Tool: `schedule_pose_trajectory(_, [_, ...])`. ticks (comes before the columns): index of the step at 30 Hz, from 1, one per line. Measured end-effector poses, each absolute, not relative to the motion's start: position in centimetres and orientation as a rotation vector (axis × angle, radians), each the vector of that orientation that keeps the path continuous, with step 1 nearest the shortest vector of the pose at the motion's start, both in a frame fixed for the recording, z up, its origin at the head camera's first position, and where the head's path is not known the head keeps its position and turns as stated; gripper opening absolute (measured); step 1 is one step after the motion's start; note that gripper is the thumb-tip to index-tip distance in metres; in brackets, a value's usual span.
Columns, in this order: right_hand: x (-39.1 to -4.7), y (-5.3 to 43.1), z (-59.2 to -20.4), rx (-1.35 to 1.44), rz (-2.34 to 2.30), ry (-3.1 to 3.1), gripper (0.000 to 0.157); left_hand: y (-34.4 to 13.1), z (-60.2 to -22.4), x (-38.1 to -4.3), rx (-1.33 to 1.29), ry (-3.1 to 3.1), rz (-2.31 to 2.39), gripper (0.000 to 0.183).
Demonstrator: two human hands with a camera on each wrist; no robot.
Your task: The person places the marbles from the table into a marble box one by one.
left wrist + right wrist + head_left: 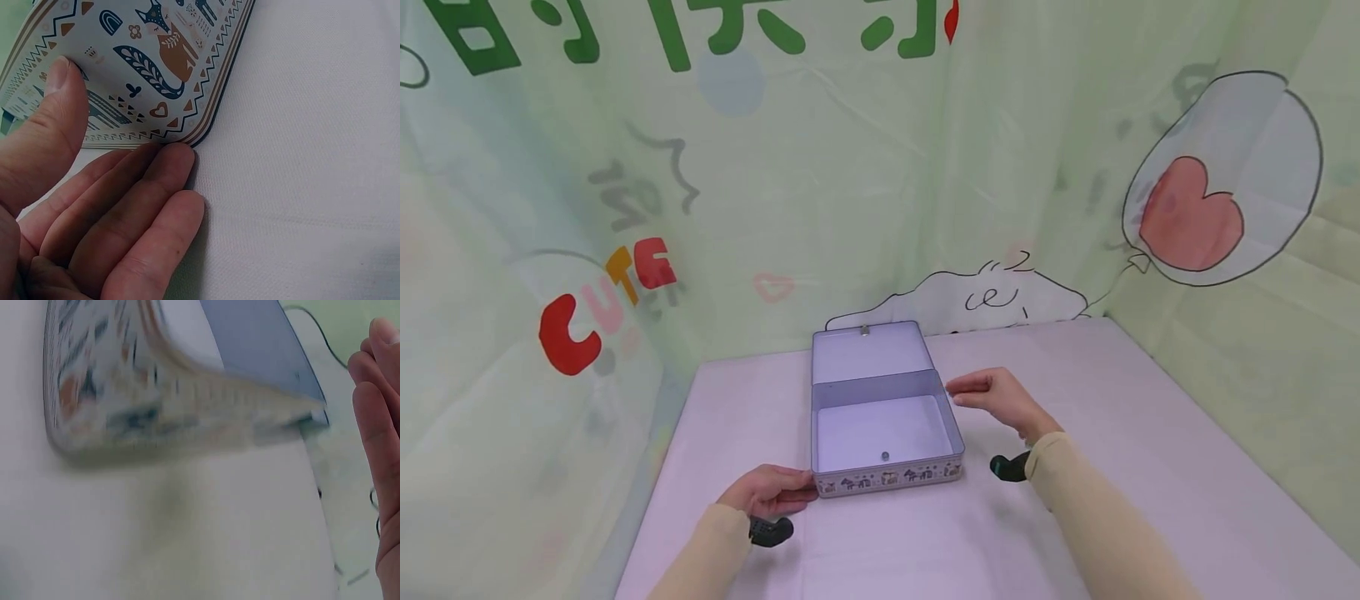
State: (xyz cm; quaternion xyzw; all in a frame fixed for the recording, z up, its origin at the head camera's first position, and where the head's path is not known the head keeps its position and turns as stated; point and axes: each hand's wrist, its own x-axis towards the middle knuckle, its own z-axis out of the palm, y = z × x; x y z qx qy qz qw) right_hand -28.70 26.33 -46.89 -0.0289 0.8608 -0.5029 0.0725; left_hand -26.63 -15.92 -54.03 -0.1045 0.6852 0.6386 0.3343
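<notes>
The printed box (889, 478) sits on the pale desk (880, 550) in front of me, its lid (872, 354) tipped back toward the curtain (865, 167); I can't make out the lid's exact angle. My left grip (772, 490) is at the box's near left corner, fingers extended and loose, touching the bottom edge. From the left wrist, my thumb (72, 112) stands apart from those fingers, in front of the patterned wall, but I can't tell whether it presses there. That view cuts off the top of the wall.

My right grip (1000, 396) hangs just beside the far right part of the box, near the hinge, holding nothing, its fingers fairly straight with a narrow gap to the thumb. The right wrist view crops most of this hand at its edge, and the box's print is smeared by blur there. Inside, a small round stud (885, 456) shows near the front wall, too tiny to read clearly. The green lettering (775, 29) above is cut off, and both sleeves (1097, 517) run out of the frame.
</notes>
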Motion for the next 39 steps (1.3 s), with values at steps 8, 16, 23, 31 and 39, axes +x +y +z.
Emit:
schedule_pose_trajectory(8, [-25.4,34.8,-49.2,-0.001,-1.435,2.668,0.044,-16.1,-53.8,-26.9,-0.27,1.795,1.653,0.032])
schedule_pose_trajectory(16, [-22.7,39.1,-53.2,0.084,-1.309,2.724,0.04,-16.3,-53.2,-26.7,-0.296,1.801,1.649,0.034])
schedule_pose_trajectory(23, [-22.9,38.8,-55.0,0.179,-1.217,2.824,0.033,-16.1,-53.5,-26.4,-0.285,1.81,1.652,0.034])
schedule_pose_trajectory(31, [-23.6,37.5,-55.1,0.277,-1.133,2.864,0.035,-15.8,-53.7,-26.4,-0.292,1.813,1.649,0.033])
schedule_pose_trajectory(39, [-24.1,36.9,-54.6,0.22,-0.997,2.954,0.025,-15.7,-53.9,-26.6,-0.271,1.805,1.648,0.032])
